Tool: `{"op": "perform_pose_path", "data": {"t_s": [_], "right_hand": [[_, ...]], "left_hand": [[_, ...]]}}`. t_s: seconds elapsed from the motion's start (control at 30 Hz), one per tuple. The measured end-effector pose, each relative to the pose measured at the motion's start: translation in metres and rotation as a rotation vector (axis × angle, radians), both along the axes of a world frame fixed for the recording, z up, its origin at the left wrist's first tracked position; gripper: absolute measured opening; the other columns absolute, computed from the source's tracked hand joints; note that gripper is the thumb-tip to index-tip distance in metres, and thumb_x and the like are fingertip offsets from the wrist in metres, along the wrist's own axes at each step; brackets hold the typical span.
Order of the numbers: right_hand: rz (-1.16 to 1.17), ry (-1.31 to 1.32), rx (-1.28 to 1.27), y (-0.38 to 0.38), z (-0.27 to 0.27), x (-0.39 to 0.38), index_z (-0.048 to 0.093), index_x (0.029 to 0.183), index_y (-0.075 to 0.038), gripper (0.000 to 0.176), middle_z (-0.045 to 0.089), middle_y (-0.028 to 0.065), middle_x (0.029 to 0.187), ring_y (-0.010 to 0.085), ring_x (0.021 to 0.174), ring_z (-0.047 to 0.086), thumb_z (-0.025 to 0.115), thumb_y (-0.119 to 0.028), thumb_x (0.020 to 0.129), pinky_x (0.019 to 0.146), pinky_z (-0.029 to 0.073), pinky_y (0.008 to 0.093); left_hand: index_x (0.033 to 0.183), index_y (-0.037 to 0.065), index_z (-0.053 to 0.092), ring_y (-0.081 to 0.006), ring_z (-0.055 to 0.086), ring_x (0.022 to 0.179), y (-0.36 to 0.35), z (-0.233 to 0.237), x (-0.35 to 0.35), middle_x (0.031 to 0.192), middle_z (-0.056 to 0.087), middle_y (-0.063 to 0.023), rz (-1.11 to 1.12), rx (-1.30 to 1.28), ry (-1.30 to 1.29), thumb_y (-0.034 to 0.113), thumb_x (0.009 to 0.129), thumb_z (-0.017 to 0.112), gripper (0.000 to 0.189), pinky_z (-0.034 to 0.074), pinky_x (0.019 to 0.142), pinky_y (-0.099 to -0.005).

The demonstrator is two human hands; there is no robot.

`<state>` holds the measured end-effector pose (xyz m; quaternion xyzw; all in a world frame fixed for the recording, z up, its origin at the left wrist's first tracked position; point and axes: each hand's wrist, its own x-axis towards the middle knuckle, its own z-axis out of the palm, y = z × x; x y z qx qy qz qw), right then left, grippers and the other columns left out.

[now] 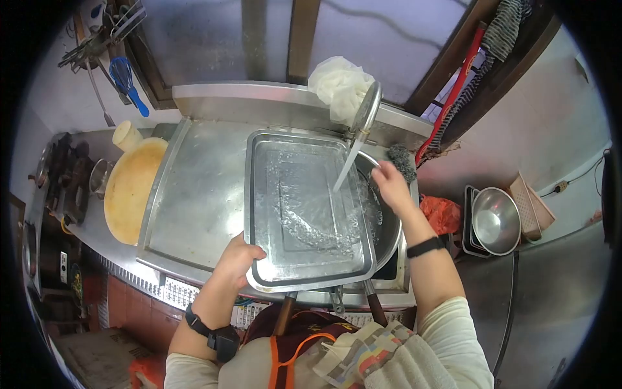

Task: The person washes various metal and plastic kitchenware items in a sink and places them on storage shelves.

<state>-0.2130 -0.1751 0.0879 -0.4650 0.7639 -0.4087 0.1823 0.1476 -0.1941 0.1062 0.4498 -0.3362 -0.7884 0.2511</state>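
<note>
Tray (311, 211) partly hides round basin (391, 227).

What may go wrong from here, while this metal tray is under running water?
Water from the tap lies in the tray. The left hand holds one corner, while the right hand is by the basin, so the tray may tip and spill.

Two brown handles stick out toward the apron; clothing might catch on them.
</note>
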Motion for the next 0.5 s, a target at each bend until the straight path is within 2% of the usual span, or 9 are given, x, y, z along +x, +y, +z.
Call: {"op": "perform_pose_path", "data": {"t_s": [0.03, 0.13, 0.23, 0.27, 0.33, 0.43, 0.5], "right_hand": [[0.001, 0.119, 0.062, -0.011, 0.010, -0.001, 0.046, 0.118, 0.003, 0.044, 0.053, 0.0204, 0.115, 0.0331, 0.109, 0.050, 0.055, -0.022, 0.082, 0.092, 0.038, 0.0332], [0.193, 0.564, 0.064, -0.042, 0.000, -0.004, 0.041, 0.124, 0.000, 0.048, 0.040, 0.0184, 0.130, 0.0314, 0.123, 0.036, 0.054, -0.017, 0.080, 0.100, 0.031, 0.0401], [0.250, 0.838, 0.402, -0.055, 0.012, 0.020, 0.035, 0.129, -0.003, 0.053, 0.025, 0.0134, 0.141, 0.0254, 0.133, 0.018, 0.050, -0.016, 0.080, 0.104, 0.019, 0.0504], [0.258, 0.961, 0.442, -0.059, 0.009, 0.021, 0.034, 0.130, -0.003, 0.053, 0.024, 0.0121, 0.142, 0.0243, 0.133, 0.015, 0.048, -0.016, 0.081, 0.103, 0.017, 0.0528], [0.272, 1.208, 0.520, -0.067, 0.001, 0.021, 0.032, 0.132, -0.004, 0.052, 0.022, 0.0095, 0.143, 0.0220, 0.135, 0.011, 0.044, -0.017, 0.083, 0.102, 0.013, 0.0576], [0.268, 1.384, 0.555, -0.077, 0.005, 0.023, 0.030, 0.134, -0.005, 0.052, 0.023, 0.0077, 0.143, 0.0206, 0.135, 0.009, 0.040, -0.017, 0.085, 0.104, 0.010, 0.0556], [0.287, 1.381, 0.735, -0.080, 0.017, 0.033, 0.031, 0.134, -0.005, 0.050, 0.023, 0.0068, 0.143, 0.0206, 0.135, 0.009, 0.039, -0.017, 0.086, 0.103, 0.012, 0.0555]], "left_hand": [[0.106, -0.011, 0.047, -0.0267, 0.060, 0.077, 0.001, 0.009, 0.000, 0.091, 0.057, -0.0189, 0.014, -0.010, -0.029, -0.009, 0.061, 0.046, 0.045, 0.050, 0.070, -0.0352], [0.102, -0.011, 0.049, -0.0257, 0.060, 0.075, -0.001, 0.022, 0.010, 0.086, 0.058, -0.0177, 0.064, -0.038, -0.076, -0.008, 0.059, 0.047, 0.044, 0.050, 0.069, -0.0342], [0.099, -0.010, 0.052, -0.0221, 0.058, 0.073, 0.003, 0.053, 0.016, 0.084, 0.059, -0.0147, 0.081, -0.137, -0.063, -0.002, 0.059, 0.047, 0.041, 0.047, 0.068, -0.0292], [0.098, -0.010, 0.052, -0.0214, 0.057, 0.073, 0.006, 0.066, 0.016, 0.084, 0.059, -0.0141, 0.092, -0.175, -0.075, -0.001, 0.059, 0.047, 0.041, 0.046, 0.069, -0.0282], [0.106, -0.011, 0.049, -0.0193, 0.056, 0.080, 0.009, 0.081, 0.020, 0.091, 0.059, -0.0139, 0.071, -0.235, -0.123, -0.004, 0.064, 0.045, 0.043, 0.044, 0.074, -0.0283], [0.109, -0.007, 0.048, -0.0163, 0.055, 0.081, 0.015, 0.088, 0.028, 0.092, 0.059, -0.0107, 0.114, -0.344, -0.163, -0.003, 0.067, 0.045, 0.042, 0.043, 0.074, -0.0268], [0.109, -0.006, 0.048, -0.0150, 0.055, 0.081, 0.017, 0.094, 0.033, 0.091, 0.058, -0.0099, 0.160, -0.408, -0.209, -0.003, 0.067, 0.045, 0.042, 0.043, 0.073, -0.0257]]}}
